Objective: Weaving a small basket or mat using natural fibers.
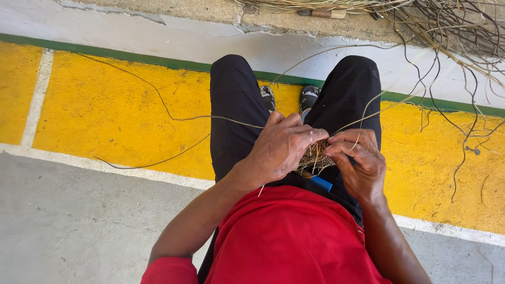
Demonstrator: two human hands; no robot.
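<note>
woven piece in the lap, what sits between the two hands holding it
In the head view, the small woven straw piece fills the gap between the left hand and right hand; loose strands stick out of it.

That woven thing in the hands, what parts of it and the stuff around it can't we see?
Head view only:
- Woven piece: mostly hidden behind the left hand and right hand; its full shape can't be told.
- Blue-handled tool: only one end shows below the hands.
- Pile of strands: cut off by the top and right edges.
- Shoes: partly hidden by the knees.
</note>
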